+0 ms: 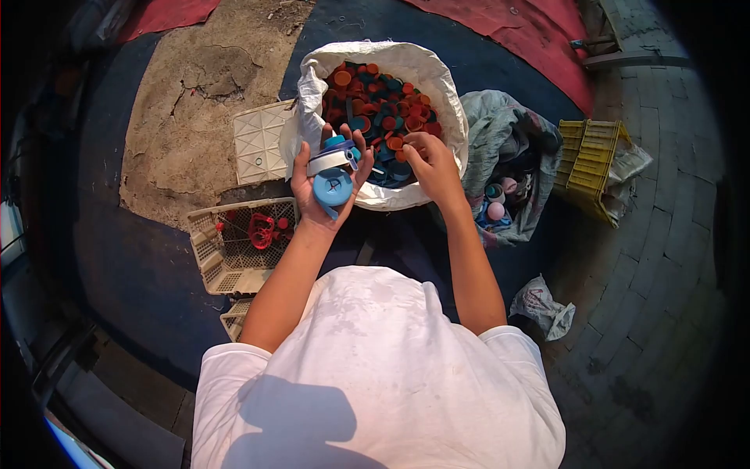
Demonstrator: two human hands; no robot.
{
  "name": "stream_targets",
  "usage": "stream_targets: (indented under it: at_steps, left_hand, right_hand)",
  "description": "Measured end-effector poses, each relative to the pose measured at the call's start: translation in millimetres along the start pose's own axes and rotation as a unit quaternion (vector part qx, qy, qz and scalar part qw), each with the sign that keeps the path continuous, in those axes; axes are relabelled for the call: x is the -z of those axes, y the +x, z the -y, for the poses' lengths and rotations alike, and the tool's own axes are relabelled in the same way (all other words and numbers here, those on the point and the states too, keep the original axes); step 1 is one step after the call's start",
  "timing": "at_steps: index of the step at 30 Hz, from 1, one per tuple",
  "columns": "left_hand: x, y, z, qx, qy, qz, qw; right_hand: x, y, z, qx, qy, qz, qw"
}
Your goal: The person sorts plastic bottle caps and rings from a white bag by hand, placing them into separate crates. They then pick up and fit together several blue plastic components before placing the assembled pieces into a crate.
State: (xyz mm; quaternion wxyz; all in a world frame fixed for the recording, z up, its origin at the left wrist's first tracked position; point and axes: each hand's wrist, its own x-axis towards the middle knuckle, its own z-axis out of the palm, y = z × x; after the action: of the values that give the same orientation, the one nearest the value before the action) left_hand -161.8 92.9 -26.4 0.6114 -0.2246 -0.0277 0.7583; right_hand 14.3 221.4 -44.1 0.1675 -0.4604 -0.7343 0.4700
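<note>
Several blue plastic bottle lids point(333, 186), one with a white band and a carry loop, lie in my left hand point(316, 205). Its palm faces up and the fingers curl around them, at the near left rim of a white woven sack point(451, 94). Red, orange and teal plastic caps point(376, 98) fill the sack. My right hand point(434, 168) reaches over the sack's right side, fingers loosely bent and thumb apart from the index finger. Its fingertips are right beside an orange cap point(399, 155).
Left of me stands a beige plastic crate point(205, 242) with red pieces point(262, 231) inside. To the right are a grey-green sack point(488, 117) holding cups and pink lids, yellow crates point(590, 160) and a small plastic bag point(539, 309). A pale crate panel point(254, 144) lies left of the white sack.
</note>
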Motion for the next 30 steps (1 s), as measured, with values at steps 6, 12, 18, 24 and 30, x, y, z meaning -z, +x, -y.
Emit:
stream_targets:
  at_steps: [6, 12, 18, 24, 30]
  left_hand:
    - [-0.9, -2.8, 0.1, -0.011, -0.002, 0.0, 1.0]
    - [-2.2, -0.5, 3.0, -0.014, -0.019, 0.003, 1.0]
    - [2.2, -2.4, 4.6, -0.044, 0.003, 0.006, 0.999]
    - [1.3, -2.6, 9.6, -0.068, 0.006, 0.002, 0.998]
    - [-8.6, 2.4, 11.2, -0.093, 0.013, 0.007, 0.996]
  right_hand:
    - [-48.9, 13.9, -64.6, -0.098, -0.394, 0.214, 0.889]
    - [-75.8, 16.4, -99.8, -0.08, -0.45, 0.148, 0.877]
    - [-50.4, 7.0, -64.8, -0.085, -0.313, 0.094, 0.941]
    - [-22.9, 29.1, -73.5, -0.238, -0.053, 0.047, 0.969]
    - [20.3, 32.4, -49.8, -0.36, 0.373, 0.115, 0.847]
